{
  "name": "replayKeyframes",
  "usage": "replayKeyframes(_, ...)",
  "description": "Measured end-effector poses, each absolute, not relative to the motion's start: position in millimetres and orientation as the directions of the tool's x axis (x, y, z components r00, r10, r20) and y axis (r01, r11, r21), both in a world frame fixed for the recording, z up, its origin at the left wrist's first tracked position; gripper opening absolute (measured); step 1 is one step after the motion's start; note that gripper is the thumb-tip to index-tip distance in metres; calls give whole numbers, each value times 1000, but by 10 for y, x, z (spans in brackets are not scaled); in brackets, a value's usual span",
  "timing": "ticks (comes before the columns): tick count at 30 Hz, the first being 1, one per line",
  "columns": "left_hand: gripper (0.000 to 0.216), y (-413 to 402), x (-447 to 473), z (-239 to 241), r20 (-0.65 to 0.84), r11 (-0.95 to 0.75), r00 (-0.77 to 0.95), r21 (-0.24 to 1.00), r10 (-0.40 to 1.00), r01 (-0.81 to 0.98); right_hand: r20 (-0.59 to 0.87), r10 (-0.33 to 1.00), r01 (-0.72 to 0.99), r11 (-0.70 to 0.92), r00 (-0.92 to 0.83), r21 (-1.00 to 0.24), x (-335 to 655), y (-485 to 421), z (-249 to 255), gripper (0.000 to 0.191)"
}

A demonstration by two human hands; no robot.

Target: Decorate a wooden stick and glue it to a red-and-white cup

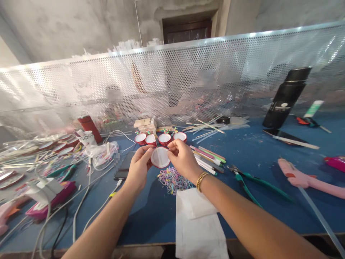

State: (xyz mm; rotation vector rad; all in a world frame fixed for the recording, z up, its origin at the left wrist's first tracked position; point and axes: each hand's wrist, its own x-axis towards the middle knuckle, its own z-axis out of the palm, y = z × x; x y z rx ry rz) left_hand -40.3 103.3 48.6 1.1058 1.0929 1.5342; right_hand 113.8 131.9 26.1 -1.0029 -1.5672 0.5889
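Between both hands I hold a small round white piece with a red rim (pixel 160 157), its pale face turned toward me. My left hand (pixel 140 165) is closed on its left edge with thumb and fingers. My right hand (pixel 183 156) pinches at its right edge; the fingertips partly hide the contact. Just beyond stand several small red cups with white insides (pixel 164 138), with tiny green and red ornaments (pixel 175 130) behind them. Below the held piece lies a heap of small pastel loops (pixel 175 181). Folded white paper (pixel 199 226) lies under my right forearm.
To the right are marker pens (pixel 207 158), green-handled cutting pliers (pixel 248 180), a pink glue gun (pixel 304 176) and a black flask (pixel 287 97). Cables, a phone (pixel 125 165), a red bottle (pixel 90 127) and clutter fill the left. A perforated metal screen (pixel 188 75) stands behind.
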Motion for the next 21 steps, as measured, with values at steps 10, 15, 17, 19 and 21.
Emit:
replayKeyframes(10, 55, 1030, -412, 491, 161, -194, -172, 962, 972, -193, 538, 843, 295, 515, -4, -805, 1137, 1328, 250, 17)
replayKeyframes(15, 57, 1046, -412, 490, 150, -184, -173, 962, 974, -200, 544, 839, 309, 516, 5, -799, 1134, 1328, 251, 17)
replayKeyframes(17, 58, 1052, -413, 487, 139, -172, -168, 965, 976, -196, 548, 837, 305, 520, 6, -798, 1131, 1322, 253, 17)
replayKeyframes(19, 60, 1050, -412, 486, 132, -160, -156, 969, 979, -186, 552, 834, 298, 527, 1, -796, 1127, 1315, 256, 17)
replayKeyframes(21, 61, 1043, -410, 485, 136, -160, -142, 973, 980, -168, 557, 831, 300, 532, -4, -792, 1122, 1308, 257, 17)
